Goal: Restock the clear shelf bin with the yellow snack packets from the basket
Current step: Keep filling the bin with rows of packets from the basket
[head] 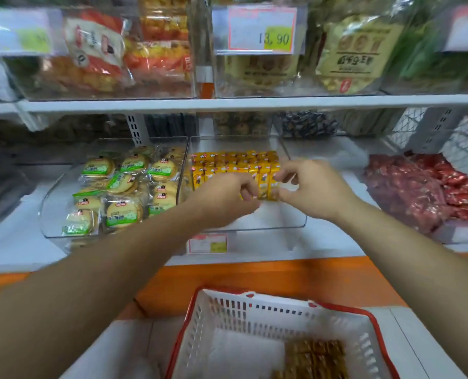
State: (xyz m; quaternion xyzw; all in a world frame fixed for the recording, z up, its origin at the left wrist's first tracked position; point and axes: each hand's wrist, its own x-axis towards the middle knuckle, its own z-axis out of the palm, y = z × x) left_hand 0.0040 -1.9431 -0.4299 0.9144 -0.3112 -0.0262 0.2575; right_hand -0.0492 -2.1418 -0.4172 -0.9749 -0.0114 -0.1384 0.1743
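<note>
Left hand (226, 196) blurred, fingers curled against the yellow packets (267, 184); can't tell if it grips. Right hand (309, 188) pinches them from the other side, inside the clear bin (295, 224). Basket (345, 309) below the wrists, cut off. White shelf (323, 242), orange edging.

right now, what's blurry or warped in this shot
Head view: the upper bins are soft, with glare on their clear fronts. Head view: the shelf uprights lean apart from wide-angle distortion. Head view: the left hand and right hand smear slightly; the yellow snack packets they pinch look fairly sharp.
</note>
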